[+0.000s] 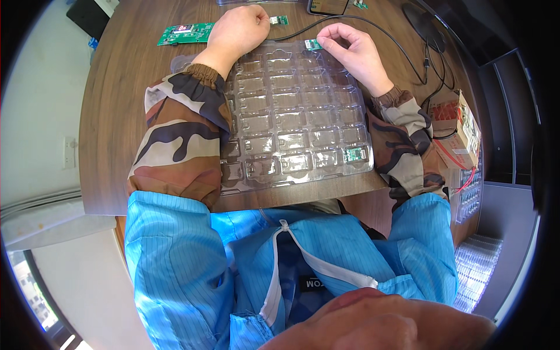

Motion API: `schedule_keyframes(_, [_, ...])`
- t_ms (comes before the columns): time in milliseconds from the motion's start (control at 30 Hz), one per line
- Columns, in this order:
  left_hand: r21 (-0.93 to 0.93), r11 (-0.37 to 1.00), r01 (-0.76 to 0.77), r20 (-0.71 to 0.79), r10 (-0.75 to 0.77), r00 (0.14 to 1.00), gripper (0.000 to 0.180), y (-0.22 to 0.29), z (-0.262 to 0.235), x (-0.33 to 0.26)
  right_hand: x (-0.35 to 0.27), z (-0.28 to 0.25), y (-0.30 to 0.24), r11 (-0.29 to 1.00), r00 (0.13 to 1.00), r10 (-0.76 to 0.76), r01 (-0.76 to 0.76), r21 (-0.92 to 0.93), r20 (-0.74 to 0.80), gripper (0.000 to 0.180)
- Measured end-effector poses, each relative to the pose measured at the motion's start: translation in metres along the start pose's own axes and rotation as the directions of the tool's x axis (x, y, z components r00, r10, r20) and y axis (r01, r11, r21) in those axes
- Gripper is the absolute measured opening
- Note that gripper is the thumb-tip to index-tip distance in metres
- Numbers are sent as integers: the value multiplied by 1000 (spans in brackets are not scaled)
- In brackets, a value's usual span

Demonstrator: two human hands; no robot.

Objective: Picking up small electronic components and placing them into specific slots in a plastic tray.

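Observation:
A small green circuit board (313,44) is pinched between the thumb and fingers of my right hand (353,51), over the far edge of a clear plastic tray (290,121). My left hand (241,29) is curled closed farther back, its fingertips at the white end of another small circuit board (282,20). The curled hand hides part of that grip. Beside my left wrist lies a larger green circuit board (185,34) with a small lit red display. One more small board (355,154) sits in a pocket at the tray's near right corner.
A black cable (373,24) curves across the wooden table (125,116) behind my hands. A phone-like device (328,6) lies at the far edge. To the right stand an open cardboard box (458,131) and a black round base (423,26). Stacked clear trays (478,271) are lower right.

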State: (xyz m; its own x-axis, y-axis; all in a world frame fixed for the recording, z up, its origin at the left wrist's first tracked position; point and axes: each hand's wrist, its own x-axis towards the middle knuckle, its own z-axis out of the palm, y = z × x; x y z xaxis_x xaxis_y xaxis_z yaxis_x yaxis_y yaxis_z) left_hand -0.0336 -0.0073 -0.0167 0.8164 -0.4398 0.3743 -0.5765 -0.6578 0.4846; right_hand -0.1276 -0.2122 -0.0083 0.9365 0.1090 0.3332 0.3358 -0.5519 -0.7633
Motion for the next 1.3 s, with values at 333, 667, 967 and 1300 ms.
schedule_keyframes(333, [15,1000,-19,-36,20,999,22,-1,2,1,-1,1,6,996,1000,6,-7,-84,-8,14])
schedule_keyframes(667, [14,1000,-10,-33,10,999,22,0,1,1,-6,6,8,994,984,-96,87,-70,-148,20])
schedule_keyframes(967, [1,999,48,28,-48,998,23,2,-2,0,-5,9,10,992,979,-115,105,-66,-171,23])
schedule_keyframes(1300, [-18,999,51,25,-50,998,23,7,1,4,-24,-20,-40,962,890,-262,274,-22,-373,18])
